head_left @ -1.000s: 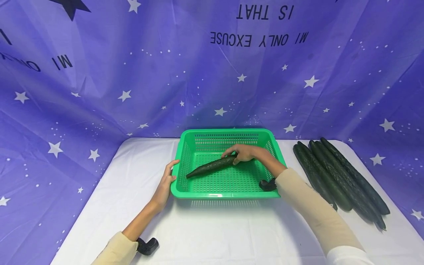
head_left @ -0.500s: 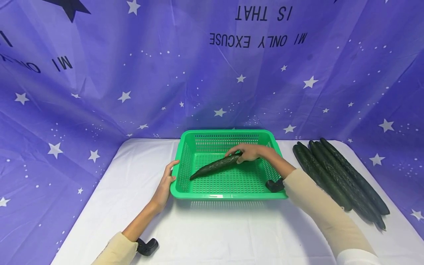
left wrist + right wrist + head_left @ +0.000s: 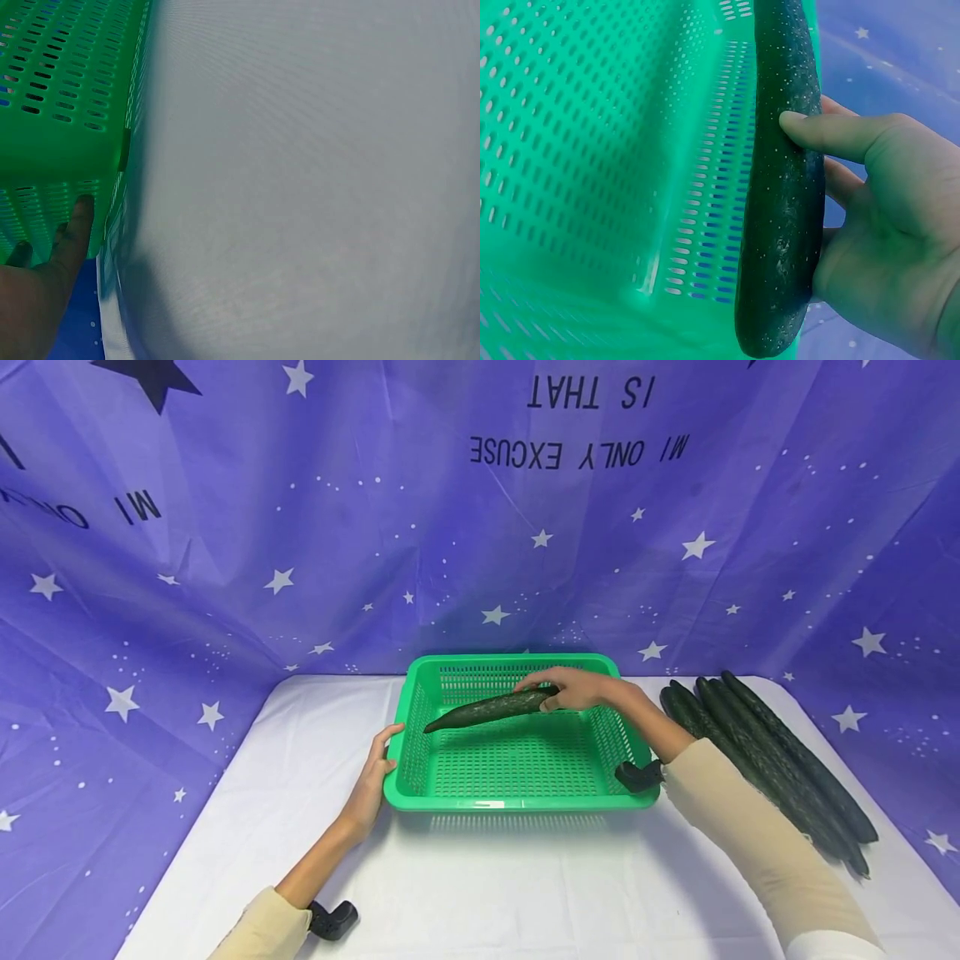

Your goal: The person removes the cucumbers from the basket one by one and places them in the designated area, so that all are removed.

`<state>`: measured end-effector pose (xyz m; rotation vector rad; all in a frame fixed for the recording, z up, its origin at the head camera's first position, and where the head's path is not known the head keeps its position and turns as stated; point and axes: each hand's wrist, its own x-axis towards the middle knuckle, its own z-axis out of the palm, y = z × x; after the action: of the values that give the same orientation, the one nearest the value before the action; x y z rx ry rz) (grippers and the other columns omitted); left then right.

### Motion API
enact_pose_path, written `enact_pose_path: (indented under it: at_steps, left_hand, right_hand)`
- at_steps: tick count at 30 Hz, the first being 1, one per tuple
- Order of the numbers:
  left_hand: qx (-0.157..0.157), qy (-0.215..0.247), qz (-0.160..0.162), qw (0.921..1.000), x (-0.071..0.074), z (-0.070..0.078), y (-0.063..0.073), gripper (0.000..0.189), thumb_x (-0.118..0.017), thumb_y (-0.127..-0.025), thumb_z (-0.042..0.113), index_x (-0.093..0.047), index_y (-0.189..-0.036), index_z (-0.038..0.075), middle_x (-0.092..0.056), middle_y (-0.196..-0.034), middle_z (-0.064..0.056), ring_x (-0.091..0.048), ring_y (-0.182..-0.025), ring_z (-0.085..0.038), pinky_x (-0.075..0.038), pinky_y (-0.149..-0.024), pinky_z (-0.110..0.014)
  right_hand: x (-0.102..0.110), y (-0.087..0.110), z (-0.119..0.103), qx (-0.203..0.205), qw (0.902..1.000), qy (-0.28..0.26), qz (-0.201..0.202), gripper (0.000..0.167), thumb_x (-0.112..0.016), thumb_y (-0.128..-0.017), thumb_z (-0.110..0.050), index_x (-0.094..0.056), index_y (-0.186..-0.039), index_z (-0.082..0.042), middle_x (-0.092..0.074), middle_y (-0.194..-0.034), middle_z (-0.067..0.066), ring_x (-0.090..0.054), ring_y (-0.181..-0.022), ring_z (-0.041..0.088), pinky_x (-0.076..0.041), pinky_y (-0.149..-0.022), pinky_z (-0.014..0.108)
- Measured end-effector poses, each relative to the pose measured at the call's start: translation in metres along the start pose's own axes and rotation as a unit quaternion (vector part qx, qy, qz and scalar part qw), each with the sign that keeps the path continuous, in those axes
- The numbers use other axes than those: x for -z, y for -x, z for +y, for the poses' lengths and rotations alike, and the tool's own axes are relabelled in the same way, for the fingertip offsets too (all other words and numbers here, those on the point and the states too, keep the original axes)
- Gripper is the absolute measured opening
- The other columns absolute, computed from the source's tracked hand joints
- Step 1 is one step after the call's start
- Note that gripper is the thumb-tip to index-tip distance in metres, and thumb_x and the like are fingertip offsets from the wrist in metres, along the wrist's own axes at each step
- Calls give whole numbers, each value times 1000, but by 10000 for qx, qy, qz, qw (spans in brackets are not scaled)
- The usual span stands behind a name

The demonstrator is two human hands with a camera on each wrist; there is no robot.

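A dark green cucumber (image 3: 491, 710) is raised inside the green plastic basket (image 3: 517, 803), its thin end pointing left and slightly down. My right hand (image 3: 573, 687) grips its thicker end from above; in the right wrist view the thumb lies across the cucumber (image 3: 780, 187) and the other fingers are behind it. At the basket's left side, my left hand (image 3: 367, 789) holds the rim. The left wrist view shows fingers (image 3: 71, 244) against the perforated outer wall, with the thumb out of sight.
Several more cucumbers (image 3: 780, 760) lie side by side on the white tablecloth (image 3: 487, 893), right of the basket and partly behind the right sleeve (image 3: 750, 827). A purple starred cloth (image 3: 480, 560) hangs behind the table.
My right hand has lifted the cucumber from the basket's floor and shifted slightly right; its thin end has risen. My left hand keeps its place at the rim.
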<state>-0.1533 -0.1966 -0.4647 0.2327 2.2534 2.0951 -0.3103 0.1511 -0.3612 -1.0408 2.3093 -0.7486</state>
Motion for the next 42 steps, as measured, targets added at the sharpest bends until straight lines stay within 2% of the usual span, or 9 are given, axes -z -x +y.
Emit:
enact_pose_path:
  at_steps: [9, 13, 16, 19, 21, 23, 28, 32, 42]
  left_hand:
    - [-50, -30, -45, 10000, 0, -1, -1, 61, -23, -95, 13, -19, -155, 15, -1, -162, -15, -7, -145, -36, -8, -112, -56]
    - [-40, -24, -86, 10000, 0, 0, -1, 61, -22, -95, 13, -18, -156, 16, -2, -162, -16, -13, -143, -38, -13, -111, -54]
    - [8, -3, -90, 10000, 0, 0, -1, 61, -23, -96, 14, -18, -156, 17, -6, -161, -17, -28, -134, -38, -23, -107, -50]
    - [49, -15, -98, 9999, 1, 0, -1, 61, -23, -96, 14, -18, -156, 17, -10, -160, -17, -37, -125, -38, -31, -101, -44]
    - [72, -40, -107, 9999, 1, 0, 0, 61, -23, -96, 15, -18, -156, 18, -11, -159, -17, -39, -122, -38, -35, -99, -41]
    - [89, -50, -108, 9999, 1, 0, 0, 61, -23, -96, 15, -18, -156, 18, -11, -159, -17, -40, -121, -38, -36, -97, -40]
    - [75, -44, -106, 9999, 0, 0, -1, 61, -23, -96, 15, -18, -156, 18, -9, -160, -17, -37, -124, -37, -32, -101, -44]
    - [42, 3, -108, 9999, 0, 0, -1, 61, -23, -96, 15, -18, -156, 18, -6, -161, -16, -33, -129, -37, -26, -103, -47]
    - [15, 10, -55, 10000, -1, 0, -1, 61, -23, -95, 14, -19, -156, 17, -4, -162, -16, -28, -133, -37, -23, -105, -48]
  right_hand:
    - [13, 25, -6, 249, 9983, -84, 521, 51, -54, -100, -3, -44, -150, -8, -37, -154, 19, -32, -141, 38, -37, -102, 55]
    - [19, 36, -7, 365, 9965, -133, 746, 50, -52, -101, -3, -42, -150, -5, -39, -151, 22, -55, -103, 30, -40, -84, 47]
    - [25, 46, -7, 349, 9945, -99, 980, 49, -53, -101, -4, -44, -149, -5, -42, -148, 22, -46, -79, 27, -37, -75, 45]
    - [30, 57, -8, 284, 9925, -98, 1187, 49, -54, -100, -4, -45, -148, -5, -41, -148, 22, -55, -100, 34, -41, -83, 49]
    - [33, 66, -7, 265, 9911, -90, 1298, 49, -54, -100, -4, -45, -149, -5, -39, -151, 22, -43, -129, 39, -38, -96, 56]
    - [36, 76, -8, 187, 9899, -12, 1406, 50, -54, -101, -5, -44, -149, -6, -37, -152, 21, -33, -139, 41, -34, -101, 60]
    - [41, 102, -6, -59, 9830, 236, 1820, 51, -56, -101, -8, -44, -150, -9, -40, -150, 21, -54, -108, 34, -41, -82, 50]
    - [41, 125, 1, -352, 9754, 239, 2161, 52, -56, -100, -7, -44, -150, -10, -48, -140, 20, -49, -79, 26, -39, -67, 41]
    - [37, 184, 26, -1332, 9544, 35, 2671, 56, -55, -102, -12, -37, -154, -11, -45, -141, 25, -52, -101, 35, -41, -75, 46]
